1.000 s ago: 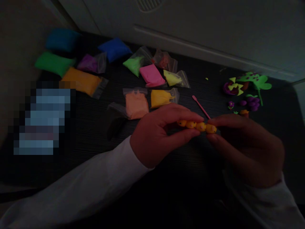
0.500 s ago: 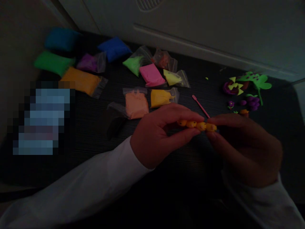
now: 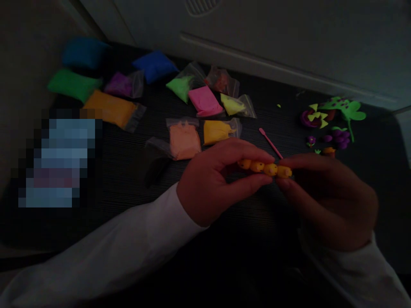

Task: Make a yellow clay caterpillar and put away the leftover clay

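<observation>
Against a pale panel [image 3: 257, 51] along the far edge of a dark ribbed worktop [image 3: 128, 214], we hold a row of four yellow clay beads [image 3: 265, 169] in the air above the worktop's middle, level between our two hands. Our left hand [image 3: 205, 184] comes in from the near left in a white sleeve, its thumb and forefinger pinching the row's middle; our right hand [image 3: 334, 201] angles in from the near right corner, its fingers pressed together on the end bead. A pink modelling tool [image 3: 270, 143] lies just beyond the row, beside a bag of yellow clay [image 3: 217, 131]. Purple clay grapes [image 3: 335, 139] sit toward the right edge. Light, even fingertip pressure, we judge, best keeps soft beads round and their dark dots unsmudged.
</observation>
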Demonstrator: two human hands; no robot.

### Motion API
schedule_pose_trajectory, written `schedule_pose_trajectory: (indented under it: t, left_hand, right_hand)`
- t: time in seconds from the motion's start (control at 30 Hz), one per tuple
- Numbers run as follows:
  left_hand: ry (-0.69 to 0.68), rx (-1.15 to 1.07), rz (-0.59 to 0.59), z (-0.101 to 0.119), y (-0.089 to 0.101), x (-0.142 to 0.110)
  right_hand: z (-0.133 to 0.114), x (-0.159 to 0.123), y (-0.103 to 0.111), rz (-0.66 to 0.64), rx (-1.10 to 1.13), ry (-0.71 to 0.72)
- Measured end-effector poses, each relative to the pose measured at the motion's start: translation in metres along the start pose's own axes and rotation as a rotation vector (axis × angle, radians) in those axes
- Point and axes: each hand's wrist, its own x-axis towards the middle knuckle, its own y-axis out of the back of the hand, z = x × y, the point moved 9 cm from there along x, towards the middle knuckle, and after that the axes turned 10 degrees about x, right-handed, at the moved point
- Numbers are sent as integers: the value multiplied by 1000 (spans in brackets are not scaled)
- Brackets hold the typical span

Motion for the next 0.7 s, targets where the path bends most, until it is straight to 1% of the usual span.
schedule_pose_trajectory:
  t: [0.13,0.23,0.4,0.5,0.6,0.7]
  left_hand:
    - [27,24,-10,-1,0,0]
    - [18,4,-8,-1,0,-1]
    - [-35,-54,-57,3,-3,-1]
    - [-9,-32,-65,2,-3,-1]
    - [-5,-12,-73,3,-4,-1]
    - [-13,7,-79,4,-5,-2]
  right_hand:
    - [0,-2,1,31,-2,5]
    - [1,-3,2,38,19,-1]
    - [8,-2,5,61,73,-37]
    - [12,-2,7,82,112,-52]
    - [13,-1,5,66,130,-59]
    - [14,1,0,19,139,-67]
